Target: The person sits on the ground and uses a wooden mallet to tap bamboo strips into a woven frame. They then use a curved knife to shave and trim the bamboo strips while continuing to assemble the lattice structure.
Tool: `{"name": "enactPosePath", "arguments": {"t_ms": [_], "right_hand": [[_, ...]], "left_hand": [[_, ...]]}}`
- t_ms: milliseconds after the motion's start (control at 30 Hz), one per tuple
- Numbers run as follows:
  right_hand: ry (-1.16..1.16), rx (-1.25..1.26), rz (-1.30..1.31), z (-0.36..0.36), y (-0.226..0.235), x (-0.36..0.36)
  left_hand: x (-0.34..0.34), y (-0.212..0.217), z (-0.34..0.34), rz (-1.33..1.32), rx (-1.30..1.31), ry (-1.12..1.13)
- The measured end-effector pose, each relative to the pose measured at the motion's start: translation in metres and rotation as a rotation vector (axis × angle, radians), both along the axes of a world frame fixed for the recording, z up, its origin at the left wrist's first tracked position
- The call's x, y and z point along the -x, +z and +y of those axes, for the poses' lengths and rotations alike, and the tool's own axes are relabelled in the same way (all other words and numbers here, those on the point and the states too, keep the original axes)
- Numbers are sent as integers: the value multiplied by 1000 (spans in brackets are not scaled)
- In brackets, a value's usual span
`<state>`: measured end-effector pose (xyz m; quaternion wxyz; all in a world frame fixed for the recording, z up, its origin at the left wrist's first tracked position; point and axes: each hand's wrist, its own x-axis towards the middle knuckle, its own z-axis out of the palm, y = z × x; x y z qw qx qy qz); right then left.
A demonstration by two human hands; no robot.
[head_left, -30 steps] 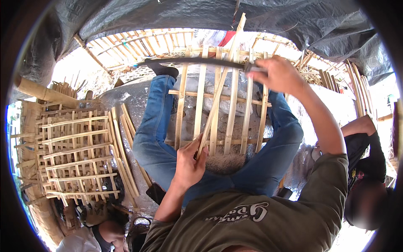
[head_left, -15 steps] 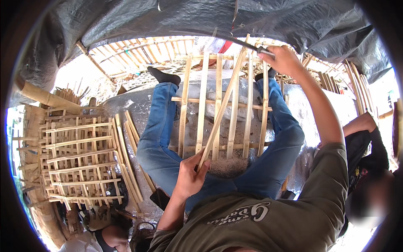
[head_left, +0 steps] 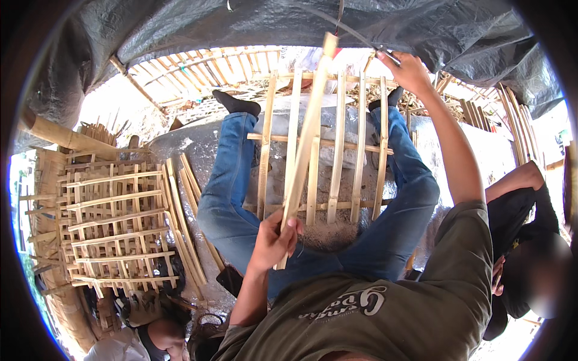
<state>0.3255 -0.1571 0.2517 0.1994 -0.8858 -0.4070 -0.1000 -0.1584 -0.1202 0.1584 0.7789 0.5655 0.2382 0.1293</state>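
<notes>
My left hand point(head_left: 276, 240) is closed around the lower part of a long, pale bamboo slat point(head_left: 308, 129). The slat slants up and away over a bamboo lattice frame point(head_left: 319, 144), which lies between my legs. Up at the far right of the frame, my right hand point(head_left: 408, 72) grips the handle of a tool with a long, narrow dark blade point(head_left: 343, 27). Whether it is a knife or a saw I cannot tell. Its blade points up and to the left, apart from the slat. The frame has several lengthwise slats across thinner crosspieces.
On the left is a stack of finished-looking bamboo lattices point(head_left: 117, 192), with loose slats point(head_left: 183, 222) beside it. Another person point(head_left: 512, 204) sits close at my right, and one more point(head_left: 135, 343) is at the lower left. Black plastic sheeting point(head_left: 180, 27) hangs overhead.
The slat in my left hand has swung more upright and its far end is raised. My right hand has moved up and slightly right, lifting the blade away from the slat.
</notes>
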Motion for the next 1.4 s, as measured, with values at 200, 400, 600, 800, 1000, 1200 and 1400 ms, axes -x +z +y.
{"name": "enactPosePath", "arguments": {"t_ms": [200,400,600,800,1000,1200,1400], "right_hand": [[89,-109,322,-13,1,45],[289,-232,245,-44,-32,118],[477,-133,333,-67,-58,193],[607,-96,313,-75,-87,246],[603,-88,506,-84,-85,275],[551,-196,638,-97,-79,278],[382,-235,772,-121,-90,263]], "left_hand": [[-13,-12,9,-32,214,6],[-20,-12,11,120,89,-2],[-32,-18,-5,205,-176,160],[-43,-7,-5,268,-178,191],[-49,-13,-12,170,-50,280],[-49,-9,-5,194,223,296],[-46,-4,9,94,433,231]]}}
